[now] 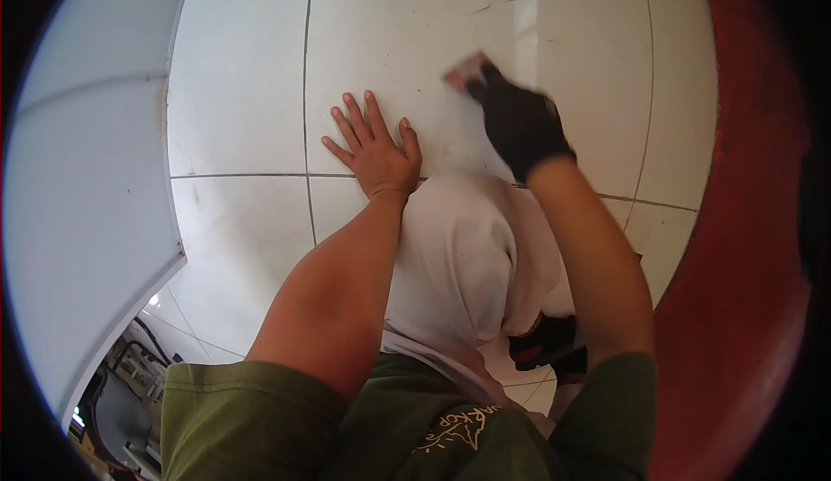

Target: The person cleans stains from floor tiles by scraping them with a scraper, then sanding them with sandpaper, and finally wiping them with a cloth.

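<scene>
My left hand is bare and lies flat on the white tiled floor, its fingers spread and nothing in it. To its right, my right hand wears a black glove and is somewhat blurred. Its fingers are closed on a small flat reddish and pale pad, which is against or just over the floor tile. The pad's exact kind cannot be made out.
A white panel stands along the left. On the right runs a red surface. Dark equipment shows at the lower left. My knee in pale cloth is between my arms, with a dark shoe behind it.
</scene>
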`<state>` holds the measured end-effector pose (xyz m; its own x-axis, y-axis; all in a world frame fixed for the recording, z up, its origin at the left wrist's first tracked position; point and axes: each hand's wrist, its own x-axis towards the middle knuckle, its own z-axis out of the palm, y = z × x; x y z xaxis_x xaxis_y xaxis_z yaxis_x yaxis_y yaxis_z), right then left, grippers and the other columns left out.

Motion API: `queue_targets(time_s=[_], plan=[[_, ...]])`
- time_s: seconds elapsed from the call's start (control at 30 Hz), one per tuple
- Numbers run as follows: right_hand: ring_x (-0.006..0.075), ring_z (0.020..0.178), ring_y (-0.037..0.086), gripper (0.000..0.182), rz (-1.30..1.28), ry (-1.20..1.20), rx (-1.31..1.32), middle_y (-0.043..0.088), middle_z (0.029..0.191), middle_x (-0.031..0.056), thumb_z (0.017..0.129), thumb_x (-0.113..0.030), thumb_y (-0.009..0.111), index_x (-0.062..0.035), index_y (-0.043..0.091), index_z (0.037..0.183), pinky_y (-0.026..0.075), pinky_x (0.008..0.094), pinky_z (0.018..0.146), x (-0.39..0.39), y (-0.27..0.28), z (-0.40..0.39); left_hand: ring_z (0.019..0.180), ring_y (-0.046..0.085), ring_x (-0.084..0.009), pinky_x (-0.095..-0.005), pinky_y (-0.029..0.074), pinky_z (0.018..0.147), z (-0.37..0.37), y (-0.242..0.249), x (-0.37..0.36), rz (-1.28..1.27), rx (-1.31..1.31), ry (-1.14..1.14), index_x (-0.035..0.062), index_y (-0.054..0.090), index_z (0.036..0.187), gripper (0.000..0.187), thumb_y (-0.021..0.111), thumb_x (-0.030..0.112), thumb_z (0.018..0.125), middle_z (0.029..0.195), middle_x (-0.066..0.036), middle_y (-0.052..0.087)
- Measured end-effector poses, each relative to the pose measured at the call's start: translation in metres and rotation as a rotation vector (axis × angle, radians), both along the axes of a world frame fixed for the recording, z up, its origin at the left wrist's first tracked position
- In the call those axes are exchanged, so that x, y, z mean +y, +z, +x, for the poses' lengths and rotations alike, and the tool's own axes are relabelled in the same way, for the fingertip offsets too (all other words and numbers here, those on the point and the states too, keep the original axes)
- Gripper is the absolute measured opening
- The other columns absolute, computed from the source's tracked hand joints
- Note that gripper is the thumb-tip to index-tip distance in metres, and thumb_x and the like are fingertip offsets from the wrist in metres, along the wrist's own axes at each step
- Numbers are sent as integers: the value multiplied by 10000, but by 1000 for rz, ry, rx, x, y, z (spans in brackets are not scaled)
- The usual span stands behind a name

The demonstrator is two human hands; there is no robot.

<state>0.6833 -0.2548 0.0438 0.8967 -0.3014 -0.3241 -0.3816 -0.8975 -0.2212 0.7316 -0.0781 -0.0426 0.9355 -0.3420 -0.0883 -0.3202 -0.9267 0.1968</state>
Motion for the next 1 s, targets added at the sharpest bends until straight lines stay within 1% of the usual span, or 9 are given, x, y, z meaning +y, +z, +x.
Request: queue_targets(time_s=[0.07, 0.13, 0.27, 0.47, 0.53, 0.67, 0.77, 0.87, 1.0], plan=[[298, 907, 624, 318, -26, -65, 66, 534, 1227, 157, 872, -174, 411, -131, 576, 1141, 492, 401, 792, -12, -3, 47, 1394, -24, -318, -548, -82, 1065, 0, 2, -1, -27, 10, -9, 118, 181, 1437, 640, 365, 406, 896, 1510, -123, 75], [287, 951, 609, 319, -84, 75, 131, 545, 1221, 136, 877, -191, 409, -127, 579, 1140, 484, 403, 804, -28, -8, 55, 1394, -22, -319, -548, -80, 1065, 0, 3, 0, -17, 13, -11, 117, 182, 1437, 634, 359, 400, 898, 1510, -121, 76], [282, 983, 601, 315, -79, 185, 98, 535, 1248, 115, 875, -185, 407, -152, 600, 1122, 483, 403, 831, -17, 11, -13, 1394, -17, -320, -557, -66, 1071, 0, 3, 0, -28, 16, -12, 118, 201, 1434, 612, 342, 379, 898, 1513, -115, 66], [293, 947, 612, 311, -95, 69, 32, 551, 1226, 109, 890, -196, 399, -154, 595, 1127, 485, 416, 810, -10, 7, -18, 1394, -13, -323, -558, -65, 1071, -1, 1, -2, -28, -10, -8, 115, 202, 1434, 610, 342, 370, 899, 1513, -115, 72], [289, 966, 611, 305, -81, -40, 294, 548, 1232, 108, 901, -200, 391, -175, 599, 1123, 482, 418, 830, -16, 10, 26, 1394, -12, -321, -558, -66, 1071, 0, 0, -4, -39, -16, -13, 114, 202, 1434, 605, 335, 366, 901, 1513, -114, 72], [285, 984, 605, 304, -5, -47, 327, 544, 1234, 113, 901, -203, 395, -186, 599, 1126, 480, 410, 842, -8, 21, 18, 1396, -17, -310, -552, -72, 1073, -1, 1, -2, -36, 2, -2, 115, 199, 1436, 590, 310, 357, 909, 1515, -111, 64], [272, 943, 624, 284, -41, 17, 90, 604, 1116, 132, 864, -207, 432, -130, 657, 1019, 488, 395, 817, 2, 6, -18, 1397, -20, -305, -549, -75, 1074, -2, 0, -1, -39, -25, -9, 116, 196, 1436, 581, 297, 349, 914, 1515, -110, 62], [280, 982, 599, 317, -78, -32, 89, 545, 1230, 120, 901, -231, 384, -178, 604, 1122, 461, 383, 869, -6, -3, 4, 1396, -13, -300, -536, -69, 1077, -3, -3, -1, -81, -30, 3, 116, 227, 1424, 549, 311, 311, 918, 1510, -108, 95], [278, 982, 602, 319, 139, -36, 245, 546, 1224, 124, 898, -239, 383, -160, 627, 1086, 449, 387, 888, 19, 25, 18, 1398, -3, -289, -526, -70, 1083, -1, -6, -1, -59, -49, 14, 112, 237, 1418, 532, 295, 293, 921, 1507, -110, 107]])
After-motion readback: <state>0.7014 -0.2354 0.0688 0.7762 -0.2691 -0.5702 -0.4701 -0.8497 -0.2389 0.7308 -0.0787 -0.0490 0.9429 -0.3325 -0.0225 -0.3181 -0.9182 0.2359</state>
